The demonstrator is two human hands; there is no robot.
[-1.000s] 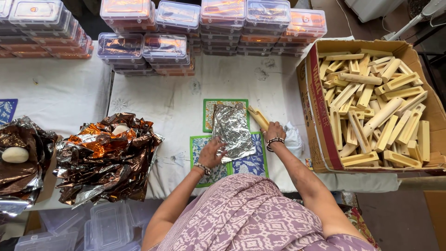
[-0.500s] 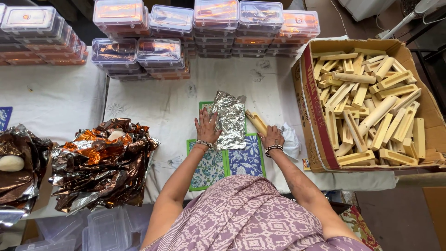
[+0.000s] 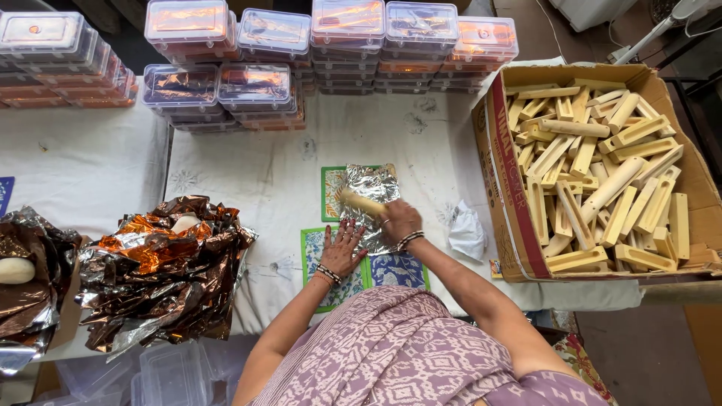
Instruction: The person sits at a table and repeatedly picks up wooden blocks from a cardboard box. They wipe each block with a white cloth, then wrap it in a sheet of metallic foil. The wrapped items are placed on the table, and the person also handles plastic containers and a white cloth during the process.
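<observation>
Head view: right hand (image 3: 398, 219) grips a blurred wooden stick (image 3: 359, 201) over foil (image 3: 370, 207), left hand (image 3: 342, 252) lies flat.

Left hand (image 3: 343, 251) flat, palm down, fingers spread and pointing away from body, beaded bangle at wrist. Left forearm bare, angled up from lower left. Right hand (image 3: 398, 219) curled in a closed grip, knuckles up, just ahead and right of left hand. Bangle at right wrist too. Right arm bare, stretched diagonally from lower right, elbow slightly bent.
</observation>
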